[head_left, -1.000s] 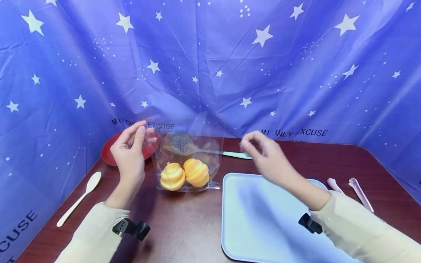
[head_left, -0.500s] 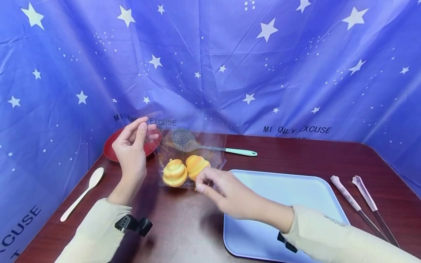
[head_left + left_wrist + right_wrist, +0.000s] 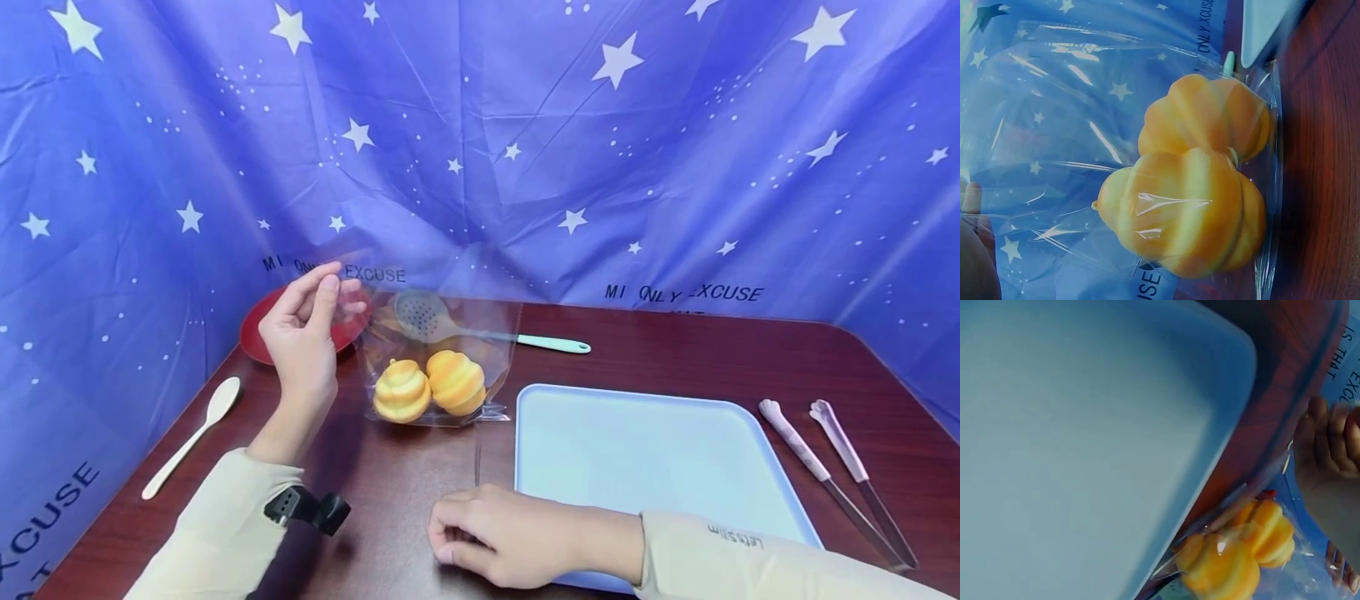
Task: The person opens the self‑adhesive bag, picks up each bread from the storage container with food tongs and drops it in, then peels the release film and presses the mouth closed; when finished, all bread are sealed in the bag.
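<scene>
I pinch the clear bag (image 3: 1072,137) at its upper left with my left hand (image 3: 303,333); my right hand (image 3: 498,533) is curled, whether round anything I cannot tell. Bare table (image 3: 405,479) lies on the bag's near side. Two yellow pumpkin shapes (image 3: 456,383) sit inside. The blue tray (image 3: 637,450) is right, skimmer (image 3: 555,343) and red plate (image 3: 262,325) behind, spoon (image 3: 197,435) left, tongs (image 3: 841,442) far right.

Two buns (image 3: 401,392) sit in the bag (image 3: 491,354) — spoon (image 3: 191,439) left, tray (image 3: 637,454) right, tongs (image 3: 840,446) farther right.
</scene>
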Tool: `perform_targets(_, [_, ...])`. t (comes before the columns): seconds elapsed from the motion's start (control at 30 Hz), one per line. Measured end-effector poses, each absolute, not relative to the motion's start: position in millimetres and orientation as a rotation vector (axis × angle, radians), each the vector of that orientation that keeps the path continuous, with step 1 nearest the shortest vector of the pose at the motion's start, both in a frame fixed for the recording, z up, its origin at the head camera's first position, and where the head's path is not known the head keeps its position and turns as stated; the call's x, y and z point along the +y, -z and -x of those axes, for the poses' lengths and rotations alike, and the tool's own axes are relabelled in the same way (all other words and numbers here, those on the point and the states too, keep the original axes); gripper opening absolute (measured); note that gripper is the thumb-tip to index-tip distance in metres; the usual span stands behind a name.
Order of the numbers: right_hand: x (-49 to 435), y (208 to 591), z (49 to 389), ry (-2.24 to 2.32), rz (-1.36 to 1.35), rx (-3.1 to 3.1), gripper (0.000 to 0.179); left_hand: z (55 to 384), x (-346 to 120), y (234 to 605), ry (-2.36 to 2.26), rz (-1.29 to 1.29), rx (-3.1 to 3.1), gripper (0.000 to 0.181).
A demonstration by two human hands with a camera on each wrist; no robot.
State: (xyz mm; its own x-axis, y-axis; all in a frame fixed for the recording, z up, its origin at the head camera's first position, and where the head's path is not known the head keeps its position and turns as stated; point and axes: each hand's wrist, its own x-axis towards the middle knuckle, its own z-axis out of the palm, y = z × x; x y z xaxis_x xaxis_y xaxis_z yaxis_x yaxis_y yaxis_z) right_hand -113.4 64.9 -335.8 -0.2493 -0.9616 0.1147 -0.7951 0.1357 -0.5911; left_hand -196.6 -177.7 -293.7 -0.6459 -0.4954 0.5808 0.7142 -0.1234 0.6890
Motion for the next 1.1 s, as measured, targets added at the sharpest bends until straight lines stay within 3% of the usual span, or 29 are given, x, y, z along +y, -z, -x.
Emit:
perform_targets(0.53, [99,349,116,0.711,1.738,1.917,0.008,199,-175,292,1.826,0.28,-1.344,0.015])
perform_targets(1.1, [127,331,119,0.713,1.603,1.885,0.013,198,-175,291,1.842,0.285,-1.332,0.015])
